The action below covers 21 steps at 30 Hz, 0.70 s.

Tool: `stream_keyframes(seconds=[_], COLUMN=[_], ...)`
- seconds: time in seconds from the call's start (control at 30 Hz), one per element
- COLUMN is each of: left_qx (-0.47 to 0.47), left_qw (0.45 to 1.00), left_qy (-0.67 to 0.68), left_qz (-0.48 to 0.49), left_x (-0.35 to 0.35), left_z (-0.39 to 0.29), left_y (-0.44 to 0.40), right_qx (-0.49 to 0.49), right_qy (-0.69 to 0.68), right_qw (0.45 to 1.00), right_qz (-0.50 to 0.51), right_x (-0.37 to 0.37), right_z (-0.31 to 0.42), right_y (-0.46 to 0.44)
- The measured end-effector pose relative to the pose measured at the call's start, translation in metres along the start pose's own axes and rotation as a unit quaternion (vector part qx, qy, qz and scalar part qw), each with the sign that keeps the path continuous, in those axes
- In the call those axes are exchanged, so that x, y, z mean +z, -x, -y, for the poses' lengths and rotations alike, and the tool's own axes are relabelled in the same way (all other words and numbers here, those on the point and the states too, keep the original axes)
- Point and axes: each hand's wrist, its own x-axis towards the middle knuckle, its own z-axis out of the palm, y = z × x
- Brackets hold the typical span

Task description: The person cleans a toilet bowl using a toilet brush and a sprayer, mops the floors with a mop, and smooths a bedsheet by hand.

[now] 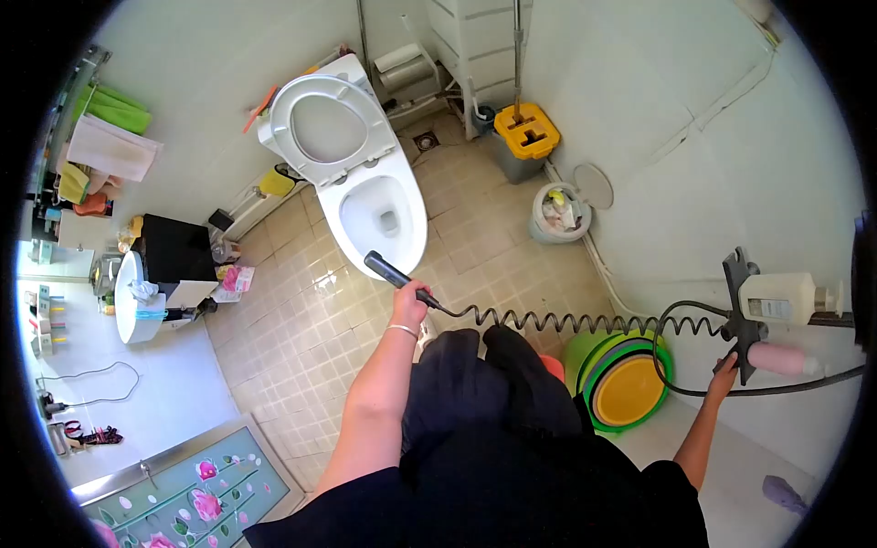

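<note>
1. On the tiled floor [493,245]: toilet [409,187], seat up.
2. Black wall bracket [752,331]: right fingers [725,367] at its lower end, can't tell if gripping.
3. Sprayer [388,271] over toilet's front rim, left fingers [413,291] wrapped round. Probably light, stiff, slick when wet; grab mid-handle.

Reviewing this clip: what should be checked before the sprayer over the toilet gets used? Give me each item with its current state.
1. Left hand gripping the black sprayer: ok.
2. Toilet seat raised, bowl open: ok.
3. Coiled hose joined to the sprayer, no knot visible: ok.
4. Right hand at the wall fixture: ok; whether the water is on there: cannot tell.
5. Sprayer tip safely inside the bowl: cannot tell; it overlaps the front rim in this view, height unclear.
6. Waste bin covered against splashes: not ok, its lid is open.
</note>
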Motion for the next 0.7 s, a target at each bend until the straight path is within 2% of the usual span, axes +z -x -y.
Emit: stream_keyframes(seconds=[0.13, 0.3, 0.37, 0.43, 0.53, 0.6, 0.7], left_qx=[-0.006, -0.014, -0.015, 0.018, 0.030, 0.033, 0.045], left_qw=[1.000, 1.000, 1.000, 1.000, 0.999, 0.999, 0.998], left_qy=[0.015, 0.013, 0.012, 0.002, 0.008, 0.004, -0.003], left_qz=[0.013, 0.005, -0.003, -0.024, -0.016, -0.033, -0.045], left_x=[-0.003, 0.004, 0.006, 0.005, 0.001, 0.001, -0.001], left_z=[0.003, 0.004, 0.004, 0.003, -0.001, -0.003, -0.006], left_y=[-0.005, -0.005, -0.006, -0.008, -0.010, -0.008, -0.008], right_qx=[-0.008, -0.026, -0.014, -0.003, -0.031, 0.022, 0.064], right_qy=[0.005, -0.078, -0.050, -0.022, -0.055, 0.042, 0.050], right_qw=[0.999, 0.995, 0.998, 0.999, 0.995, 0.999, 0.997], right_qz=[-0.033, -0.048, -0.044, -0.041, -0.080, -0.026, -0.007], right_x=[0.002, 0.007, 0.004, 0.005, 0.008, -0.001, -0.002], right_z=[0.000, -0.011, -0.005, -0.002, 0.008, 0.025, 0.009], right_y=[0.000, -0.005, -0.003, 0.000, 0.004, 0.008, -0.008])
